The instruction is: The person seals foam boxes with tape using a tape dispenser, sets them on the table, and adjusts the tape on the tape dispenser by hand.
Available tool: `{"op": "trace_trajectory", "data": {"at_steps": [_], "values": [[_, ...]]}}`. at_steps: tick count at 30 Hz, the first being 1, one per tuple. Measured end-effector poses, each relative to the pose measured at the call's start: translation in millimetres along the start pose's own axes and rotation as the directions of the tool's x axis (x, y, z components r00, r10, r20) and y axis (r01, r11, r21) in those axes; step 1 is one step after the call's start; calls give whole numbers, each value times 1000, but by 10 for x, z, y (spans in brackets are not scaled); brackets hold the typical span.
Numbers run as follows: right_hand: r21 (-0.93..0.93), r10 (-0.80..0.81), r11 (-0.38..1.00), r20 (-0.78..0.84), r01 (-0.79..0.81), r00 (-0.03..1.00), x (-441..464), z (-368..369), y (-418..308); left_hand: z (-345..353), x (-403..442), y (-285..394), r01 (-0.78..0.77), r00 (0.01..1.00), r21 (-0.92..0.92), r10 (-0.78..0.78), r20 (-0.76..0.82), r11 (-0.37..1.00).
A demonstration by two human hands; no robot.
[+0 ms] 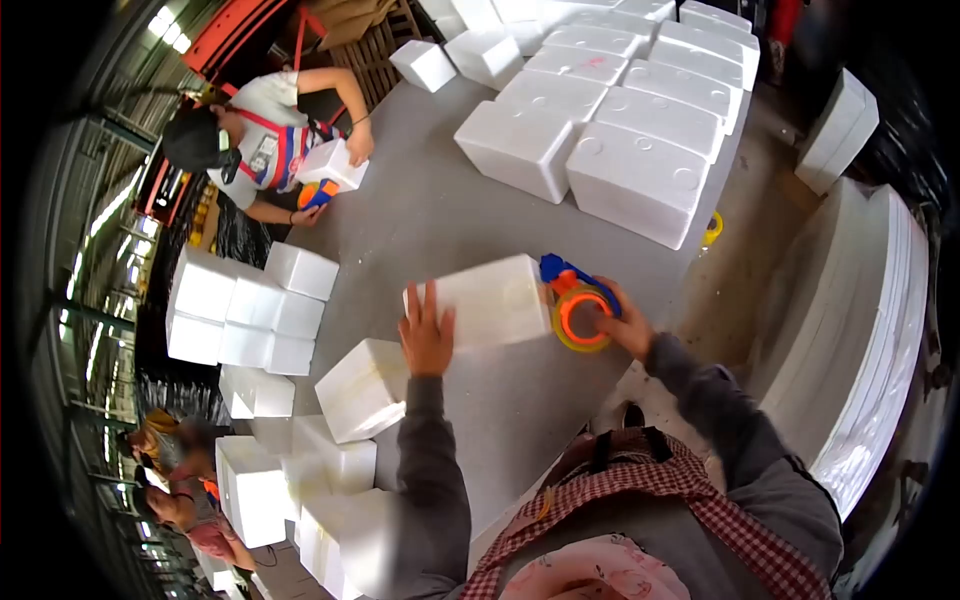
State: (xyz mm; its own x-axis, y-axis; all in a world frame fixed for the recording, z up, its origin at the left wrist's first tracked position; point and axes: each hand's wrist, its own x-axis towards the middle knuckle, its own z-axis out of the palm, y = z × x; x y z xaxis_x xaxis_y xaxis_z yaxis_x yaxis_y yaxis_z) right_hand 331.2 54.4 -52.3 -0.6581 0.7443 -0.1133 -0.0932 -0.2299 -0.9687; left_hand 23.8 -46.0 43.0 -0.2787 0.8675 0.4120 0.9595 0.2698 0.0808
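A white foam box [492,305] lies on the grey table in front of me. My left hand [427,335] rests on its left end with the fingers spread. At the box's right end, my right hand [625,320] is wrapped round a tape dispenser [568,276] with a blue and orange body and a yellow roll of tape. The dispenser's blue head is against or very close to the box; I cannot tell which. Another foam box [362,392] sits just left of my left forearm.
Rows of foam boxes [640,180] cover the table's far right. More boxes are stacked on the left [245,310] and lower left [335,465]. Across the table a person [270,140] holds a box and a tape dispenser. A yellow tape roll [713,229] lies beyond the right edge.
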Motion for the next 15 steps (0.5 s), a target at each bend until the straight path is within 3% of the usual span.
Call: {"op": "trace_trajectory", "data": {"at_steps": [2,4,5,7,8,9,10,11,13,14,15], "values": [[60,-208,970,-289,235,934,80,209,429,55,286,6,188,955,24,-188,229,982],[-66,-304,951,-397,303,866,-481,748,249,142,180,54,239,956,115,-254,146,964],[-48,-309,948,-385,315,870,-409,811,214,169,85,124,304,942,192,-324,84,933],[136,-202,954,-368,267,908,-529,942,272,-195,-176,470,407,881,269,-453,137,873],[101,-185,968,-324,228,928,-290,802,395,-449,-268,679,403,819,318,-493,292,858],[-74,-152,988,-245,138,958,101,599,352,-572,-324,798,392,737,355,-521,431,849],[-166,-120,982,-200,87,972,216,476,322,-494,-497,708,190,863,470,-374,338,862],[-260,-88,965,-154,45,984,331,353,293,-369,-579,696,204,853,476,-394,342,856],[-84,-161,984,-47,157,986,251,263,188,-225,-576,741,64,998,-78,-63,16,995],[85,-136,986,-88,143,987,-40,302,169,-249,-595,784,176,981,-128,-164,102,976],[250,-98,960,-120,126,988,-516,388,225,-248,-541,863,185,981,-140,-174,85,973]]}}
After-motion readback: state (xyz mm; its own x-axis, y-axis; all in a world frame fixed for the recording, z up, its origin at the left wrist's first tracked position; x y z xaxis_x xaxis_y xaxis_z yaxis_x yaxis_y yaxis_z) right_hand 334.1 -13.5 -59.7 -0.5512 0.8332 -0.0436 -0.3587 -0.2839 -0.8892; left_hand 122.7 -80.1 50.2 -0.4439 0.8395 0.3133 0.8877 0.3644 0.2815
